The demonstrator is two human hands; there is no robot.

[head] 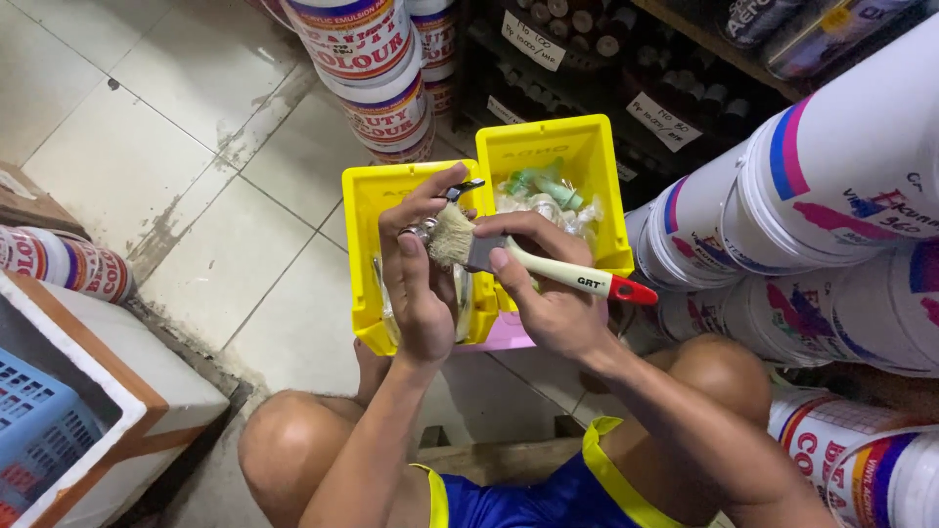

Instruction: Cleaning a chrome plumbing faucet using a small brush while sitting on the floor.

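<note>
My right hand (553, 293) grips a paintbrush (548, 269) with a cream handle, a red tip and pale bristles. The bristles press against a small shiny metal fitting (423, 232) that my left hand (419, 279) pinches between thumb and fingers. Both hands hover over two yellow plastic bins standing side by side. The left bin (364, 254) lies under my left hand and holds clear plastic bags. The right bin (597, 196) holds bagged green and clear small parts (544, 189).
White paint buckets (831, 186) are stacked at the right, more buckets (377, 68) at the top. A dark shelf (636, 98) with small labelled items runs behind the bins. A white box with a blue crate (39, 430) sits at the left on the tiled floor (176, 147). My bare knees are below.
</note>
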